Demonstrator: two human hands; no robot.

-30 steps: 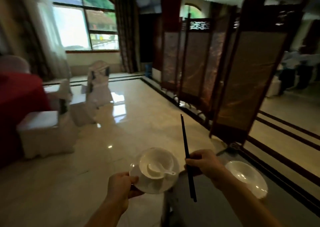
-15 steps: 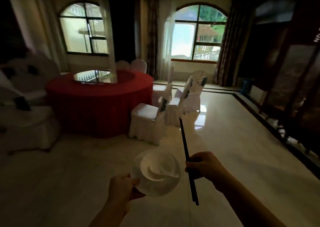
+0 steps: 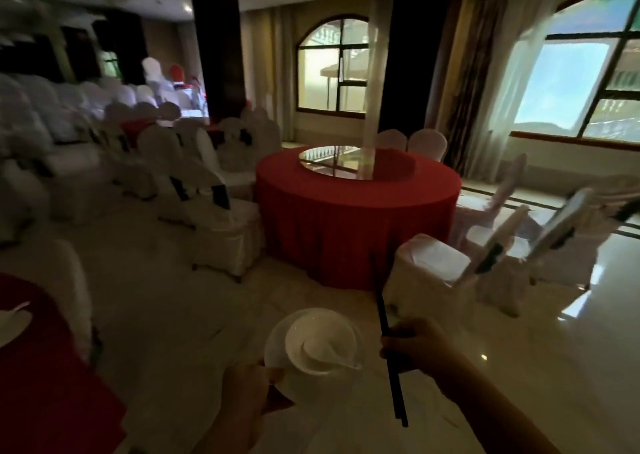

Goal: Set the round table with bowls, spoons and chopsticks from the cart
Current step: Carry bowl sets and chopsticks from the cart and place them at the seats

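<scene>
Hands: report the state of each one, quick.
Left hand: grips the white plate, which carries a bowl with a spoon in it.
Right hand: grips the black chopsticks.

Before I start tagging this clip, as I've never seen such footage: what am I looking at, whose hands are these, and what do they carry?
No machine here: a person wears a wide-angle camera on the head, looking forward and down, so every picture comes from that one view, and the two bare hands are the person's own. The left hand grips a round white plate by its rim; on it stands a white ceramic bowl with a white ceramic spoon inside. The right hand has its grip closed round a pair of long black chopsticks, held nearly upright. Ahead stands a round table draped in red cloth, bearing a round glass turntable, with white-covered chairs around it.
</scene>
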